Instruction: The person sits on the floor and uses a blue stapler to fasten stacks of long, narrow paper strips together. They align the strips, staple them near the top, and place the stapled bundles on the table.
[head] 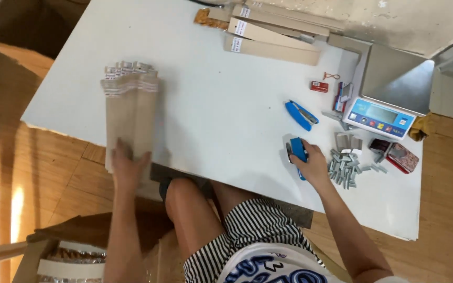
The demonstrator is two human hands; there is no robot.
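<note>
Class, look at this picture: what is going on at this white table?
A seated person rests the left hand on a stack of long tan packets at the white table edge. The right hand grips a blue stapler. A second blue stapler, loose staple strips and a small scale lie nearby.

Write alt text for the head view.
Seen from above, a seated person's left hand presses a stack of long tan packets at the edge of a white table, while the right hand holds a blue stapler. Loose staple strips, a second blue stapler and a small digital scale lie nearby.
</note>
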